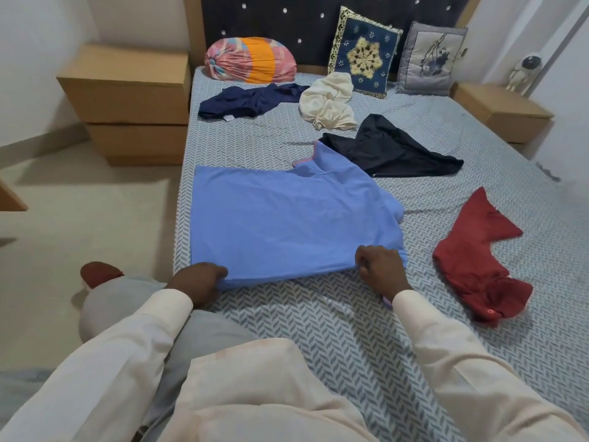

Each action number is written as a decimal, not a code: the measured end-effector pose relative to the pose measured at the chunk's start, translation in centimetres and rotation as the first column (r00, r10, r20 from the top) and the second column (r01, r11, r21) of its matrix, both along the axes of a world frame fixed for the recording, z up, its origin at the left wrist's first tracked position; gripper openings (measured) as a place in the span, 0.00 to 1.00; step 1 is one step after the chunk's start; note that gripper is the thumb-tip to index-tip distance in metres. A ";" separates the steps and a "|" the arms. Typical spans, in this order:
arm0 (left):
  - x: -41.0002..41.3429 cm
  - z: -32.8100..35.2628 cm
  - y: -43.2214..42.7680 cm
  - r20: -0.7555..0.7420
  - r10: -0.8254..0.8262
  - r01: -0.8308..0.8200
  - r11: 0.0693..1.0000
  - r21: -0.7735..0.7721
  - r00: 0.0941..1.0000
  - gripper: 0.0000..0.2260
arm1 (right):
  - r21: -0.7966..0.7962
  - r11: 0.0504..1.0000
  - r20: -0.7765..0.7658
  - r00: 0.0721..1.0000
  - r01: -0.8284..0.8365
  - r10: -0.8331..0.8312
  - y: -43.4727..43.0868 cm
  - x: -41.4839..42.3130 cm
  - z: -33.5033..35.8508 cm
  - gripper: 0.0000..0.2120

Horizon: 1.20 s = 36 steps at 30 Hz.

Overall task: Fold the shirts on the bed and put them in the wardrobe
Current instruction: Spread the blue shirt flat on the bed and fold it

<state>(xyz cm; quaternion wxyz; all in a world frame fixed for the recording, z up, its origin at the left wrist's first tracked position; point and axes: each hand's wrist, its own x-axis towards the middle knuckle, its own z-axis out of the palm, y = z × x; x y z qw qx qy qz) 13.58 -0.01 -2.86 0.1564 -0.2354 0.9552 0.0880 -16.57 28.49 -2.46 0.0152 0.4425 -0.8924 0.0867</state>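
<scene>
Blue shirt (287, 218) lies spread flat on the bed (318, 330), toward its near left edge, collar pointing to the headboard (287, 14), one sleeve showing on the right side. Left hand (199, 282) grips the hem at the near left corner, fingers curled round the cloth. Right hand (381, 269) pinches the hem near the right corner, knuckles up, fingers curled into the fabric. Both arms in pale long sleeves. Four more shirts lie unfolded on the patterned sheet. Red shirt (478, 253) is crumpled to the right of the blue one, apart from it. Black shirt (389, 151) lies just beyond the blue collar, touching or overlapping it. Cream shirt (328, 103) is bunched further back. Navy shirt (248, 102) lies beside the cream one, toward the left. Against the headboard: a pink-and-orange tied bundle (251, 60), a dark blue embroidered cushion (363, 52) and a grey cushion (430, 60). Wooden nightstand (127, 100) stands left of the bed. A second nightstand (503, 110) stands on the right, with a small astronaut figure (526, 71) on it.
</scene>
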 end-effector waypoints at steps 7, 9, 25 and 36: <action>0.0 0.3 0.1 0.183 0.000 0.019 0.995 -0.101 0.983 0.09 | 0.277 0.959 0.048 0.998 -0.062 0.050 1.5 1.8 -2.8 0.10; -0.1 0.6 -0.1 0.196 0.028 -0.011 0.996 -0.090 0.980 0.12 | 0.232 0.968 0.009 0.996 -0.093 0.093 1.6 1.6 -2.9 0.09; -1.2 -0.2 -5.9 -0.008 0.835 -0.463 0.313 0.829 0.550 0.06 | -0.020 1.000 0.452 0.892 -0.002 0.011 -6.3 -6.7 -0.1 0.15; -7.3 -2.1 -9.2 -0.366 0.777 -0.653 0.629 0.422 0.512 0.05 | 0.256 0.966 0.531 0.841 -0.045 -0.101 -14.8 -12.0 0.4 0.15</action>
